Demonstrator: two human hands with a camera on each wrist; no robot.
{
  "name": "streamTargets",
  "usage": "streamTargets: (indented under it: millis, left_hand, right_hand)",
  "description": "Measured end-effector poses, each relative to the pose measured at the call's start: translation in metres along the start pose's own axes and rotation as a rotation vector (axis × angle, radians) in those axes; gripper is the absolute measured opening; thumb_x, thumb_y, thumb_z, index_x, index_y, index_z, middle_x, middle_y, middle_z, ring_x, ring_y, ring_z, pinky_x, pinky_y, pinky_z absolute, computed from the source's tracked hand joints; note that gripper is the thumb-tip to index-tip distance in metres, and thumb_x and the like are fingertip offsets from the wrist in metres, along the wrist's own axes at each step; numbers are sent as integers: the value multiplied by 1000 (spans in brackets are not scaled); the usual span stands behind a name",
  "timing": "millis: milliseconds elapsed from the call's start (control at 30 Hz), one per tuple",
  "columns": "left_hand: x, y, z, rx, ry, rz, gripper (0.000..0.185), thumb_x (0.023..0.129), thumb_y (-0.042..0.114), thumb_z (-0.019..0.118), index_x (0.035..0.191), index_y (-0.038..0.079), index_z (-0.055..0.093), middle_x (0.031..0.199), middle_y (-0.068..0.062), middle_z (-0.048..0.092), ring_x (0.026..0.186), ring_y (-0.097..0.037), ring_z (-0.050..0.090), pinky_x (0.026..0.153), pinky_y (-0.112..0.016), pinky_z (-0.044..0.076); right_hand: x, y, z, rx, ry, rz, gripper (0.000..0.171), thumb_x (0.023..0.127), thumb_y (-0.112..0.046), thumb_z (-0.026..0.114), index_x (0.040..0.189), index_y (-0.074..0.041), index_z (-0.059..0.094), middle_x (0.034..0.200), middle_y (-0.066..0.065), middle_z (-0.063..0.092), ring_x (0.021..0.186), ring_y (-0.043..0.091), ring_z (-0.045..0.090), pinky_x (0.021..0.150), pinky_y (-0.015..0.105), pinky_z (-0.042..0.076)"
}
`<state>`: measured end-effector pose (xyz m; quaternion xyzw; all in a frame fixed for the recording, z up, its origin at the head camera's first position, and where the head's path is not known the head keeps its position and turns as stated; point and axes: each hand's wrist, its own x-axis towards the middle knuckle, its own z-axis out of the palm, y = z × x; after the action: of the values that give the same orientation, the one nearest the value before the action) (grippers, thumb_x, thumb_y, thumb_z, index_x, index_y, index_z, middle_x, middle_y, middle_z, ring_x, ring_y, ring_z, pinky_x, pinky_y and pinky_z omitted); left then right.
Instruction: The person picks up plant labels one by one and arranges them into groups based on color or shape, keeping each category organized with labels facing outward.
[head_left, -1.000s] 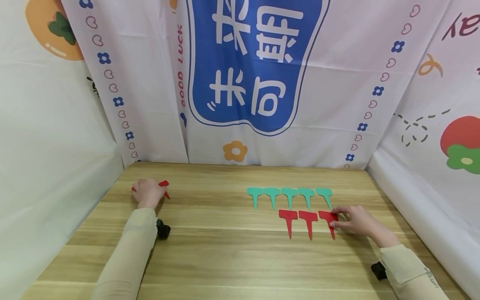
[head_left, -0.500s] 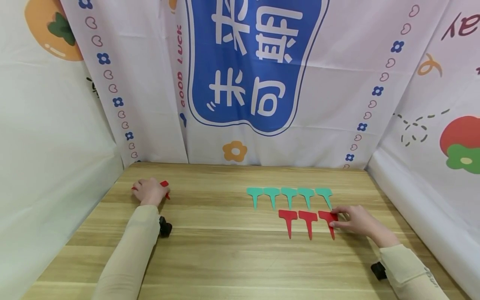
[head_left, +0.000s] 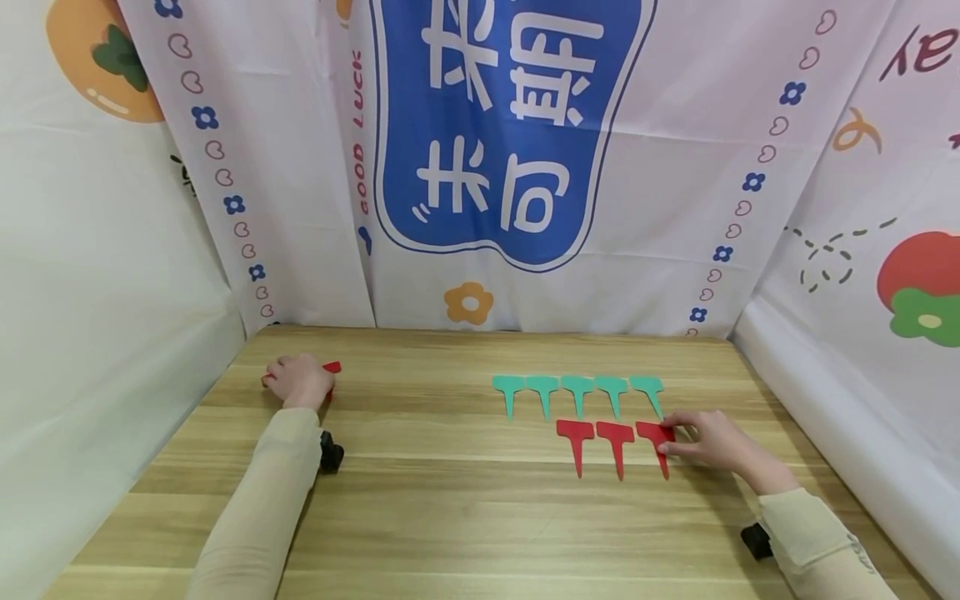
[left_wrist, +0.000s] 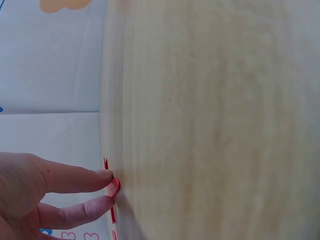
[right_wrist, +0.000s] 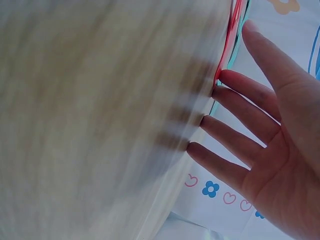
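While the left hand [head_left: 298, 382] lay over a small pile of red plant labels [head_left: 332, 367] at the far left of the wooden table [head_left: 450, 517], its fingers [left_wrist: 75, 180] stretched nearly straight and pressed on them. The right hand [head_left: 712, 442], fingers straight and gripping nothing, touched the rightmost of three red labels [head_left: 654, 433]. Just behind those lay a row of five green labels [head_left: 577, 386]. A printed cloth backdrop [head_left: 510, 133] hung behind.
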<state>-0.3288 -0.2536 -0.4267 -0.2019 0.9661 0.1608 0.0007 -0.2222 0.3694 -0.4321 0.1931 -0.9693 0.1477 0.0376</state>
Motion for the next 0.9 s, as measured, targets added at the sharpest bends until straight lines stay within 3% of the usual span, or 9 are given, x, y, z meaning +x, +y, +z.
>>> streamTargets:
  millis: [633, 900]
  left_hand:
    - [2, 1, -6, -71, -33, -23, 51, 84, 23, 56, 117, -16, 50, 124, -40, 38, 119, -54, 28, 104, -66, 23]
    - [3, 0, -9, -78, -83, -42, 52, 82, 23, 59, 117, -15, 50, 123, -40, 39, 117, -53, 28, 103, -64, 25]
  right_hand:
    - [0, -2, -3, 10, -12, 9, 44, 78, -42, 74, 106, -9, 69, 105, 12, 71, 101, 34, 64, 86, 52, 50]
    - [1, -1, -1, 11, -22, 11, 45, 78, -45, 73, 106, -10, 69, 105, 11, 71, 101, 33, 65, 86, 51, 50]
